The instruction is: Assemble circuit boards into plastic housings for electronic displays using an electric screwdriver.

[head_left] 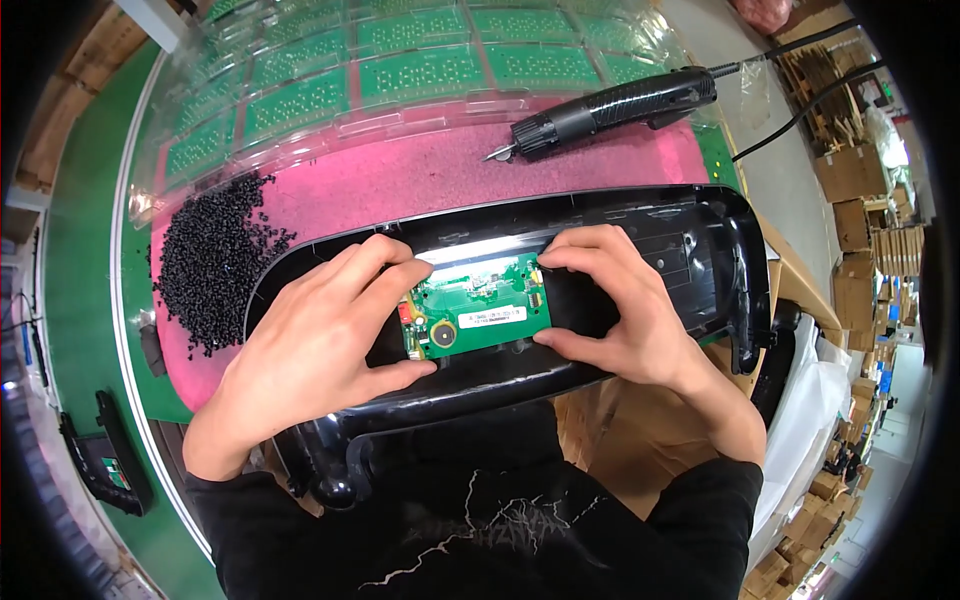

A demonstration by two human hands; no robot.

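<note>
A green circuit board (480,305) with a white label and a round part lies over the middle of a glossy black plastic housing (655,255). My left hand (335,320) grips the board's left end between thumb and fingers. At the right end, my right hand (620,305) pinches it the same way, thumb at the lower corner and fingers at the upper one. The board sits level, close to the inside of the housing; whether it touches the bottom I cannot tell. The housing rests on a pink mat (400,170) and reaches past its near edge.
A black electric screwdriver (610,110) lies beyond the housing, its cord running right. Small black screws (215,260) are heaped at the left. Clear trays hold several green boards (420,75) at the back. Another black housing (105,455) lies far left. Cardboard boxes (855,175) stand right.
</note>
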